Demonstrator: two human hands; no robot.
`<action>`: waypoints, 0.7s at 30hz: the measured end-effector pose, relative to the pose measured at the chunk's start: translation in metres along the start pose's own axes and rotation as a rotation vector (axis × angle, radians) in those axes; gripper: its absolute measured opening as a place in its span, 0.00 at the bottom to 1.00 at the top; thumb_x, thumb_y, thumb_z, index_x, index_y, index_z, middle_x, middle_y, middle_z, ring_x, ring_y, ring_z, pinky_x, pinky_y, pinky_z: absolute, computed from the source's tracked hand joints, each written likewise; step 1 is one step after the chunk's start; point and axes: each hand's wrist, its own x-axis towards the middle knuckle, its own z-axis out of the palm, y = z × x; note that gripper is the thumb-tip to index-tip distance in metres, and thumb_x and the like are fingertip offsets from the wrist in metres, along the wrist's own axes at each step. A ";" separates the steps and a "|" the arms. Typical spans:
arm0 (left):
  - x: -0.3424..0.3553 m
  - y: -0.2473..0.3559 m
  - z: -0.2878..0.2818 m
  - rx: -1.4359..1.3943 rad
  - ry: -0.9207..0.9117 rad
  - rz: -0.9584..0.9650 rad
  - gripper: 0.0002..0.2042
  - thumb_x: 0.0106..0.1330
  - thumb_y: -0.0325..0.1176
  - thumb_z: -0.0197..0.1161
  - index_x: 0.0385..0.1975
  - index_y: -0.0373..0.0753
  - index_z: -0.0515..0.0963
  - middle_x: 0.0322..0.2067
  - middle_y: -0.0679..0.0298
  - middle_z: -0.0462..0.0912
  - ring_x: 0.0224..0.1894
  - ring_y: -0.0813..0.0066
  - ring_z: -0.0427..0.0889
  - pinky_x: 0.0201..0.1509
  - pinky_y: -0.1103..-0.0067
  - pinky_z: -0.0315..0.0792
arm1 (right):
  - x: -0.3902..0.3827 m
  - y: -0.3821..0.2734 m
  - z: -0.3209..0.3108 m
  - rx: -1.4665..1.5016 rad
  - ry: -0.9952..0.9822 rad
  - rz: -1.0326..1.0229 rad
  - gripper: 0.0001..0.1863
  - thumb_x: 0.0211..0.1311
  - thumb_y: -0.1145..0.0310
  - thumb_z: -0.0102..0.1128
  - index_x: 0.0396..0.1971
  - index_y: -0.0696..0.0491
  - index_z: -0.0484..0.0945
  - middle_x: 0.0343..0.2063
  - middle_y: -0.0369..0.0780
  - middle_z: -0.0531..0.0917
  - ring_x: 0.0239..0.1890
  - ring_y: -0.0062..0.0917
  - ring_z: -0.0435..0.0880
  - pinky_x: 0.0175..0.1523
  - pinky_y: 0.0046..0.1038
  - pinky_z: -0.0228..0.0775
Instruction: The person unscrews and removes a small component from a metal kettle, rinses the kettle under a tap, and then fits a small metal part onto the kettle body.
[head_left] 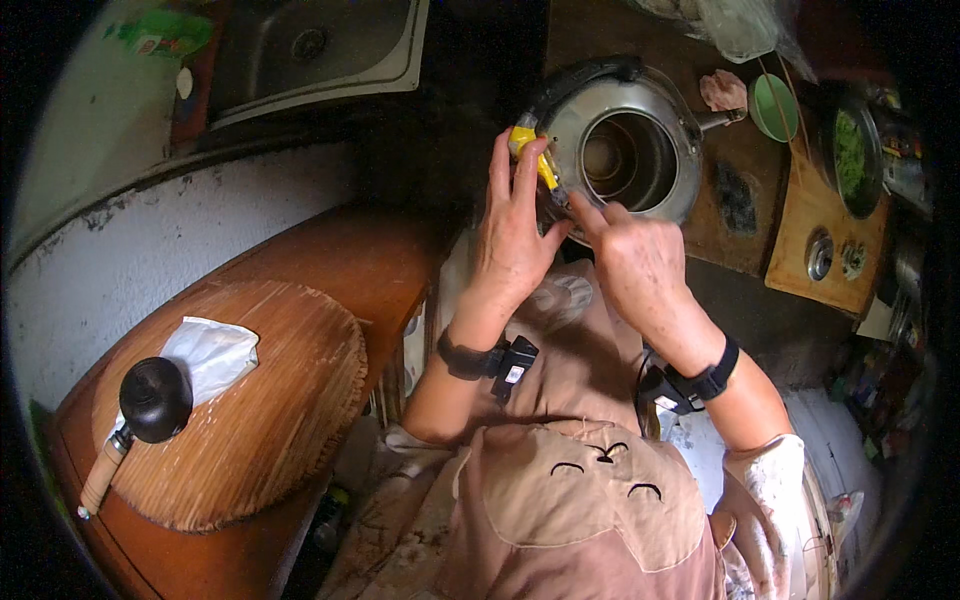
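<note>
A metal kettle (640,95) with its round mouth uncovered stands at the edge of the dark counter. Its black handle (575,85) lies folded toward the left, and the lower part carries a yellow wrapping (524,142). My left hand (515,215) has its fingers curled around this yellow-wrapped part, thumb on the near side. Close by, my right hand (640,255) is closed, its index finger against the lower end of the handle near the kettle's side. Whatever its fingers pinch is hidden.
A round wooden board (290,400) on the left bears a black rounded object (155,400), a wooden-handled tool (103,475) and white paper (215,355). A sink (400,60) lies far left. Right of the kettle are a green bowl (773,108) and a pan (872,165) with green food.
</note>
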 end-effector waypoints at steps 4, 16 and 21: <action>0.002 0.000 -0.001 -0.008 0.010 0.023 0.47 0.45 0.17 0.76 0.69 0.44 0.60 0.72 0.45 0.52 0.71 0.38 0.61 0.72 0.61 0.66 | 0.006 0.001 0.003 -0.027 -0.002 -0.008 0.28 0.52 0.75 0.62 0.57 0.50 0.80 0.24 0.42 0.81 0.22 0.38 0.83 0.27 0.37 0.74; 0.001 0.004 -0.005 -0.039 -0.057 -0.035 0.50 0.46 0.20 0.78 0.72 0.45 0.58 0.74 0.42 0.49 0.72 0.36 0.59 0.73 0.60 0.65 | 0.016 0.011 0.010 0.190 0.142 0.011 0.25 0.54 0.75 0.62 0.55 0.48 0.81 0.24 0.42 0.83 0.25 0.39 0.85 0.28 0.38 0.77; 0.000 0.031 -0.024 0.202 0.043 0.036 0.48 0.47 0.22 0.78 0.71 0.46 0.61 0.75 0.48 0.48 0.72 0.42 0.59 0.72 0.57 0.64 | -0.044 0.033 -0.010 0.705 0.349 0.345 0.18 0.67 0.80 0.60 0.55 0.52 0.83 0.46 0.49 0.87 0.47 0.31 0.90 0.50 0.27 0.80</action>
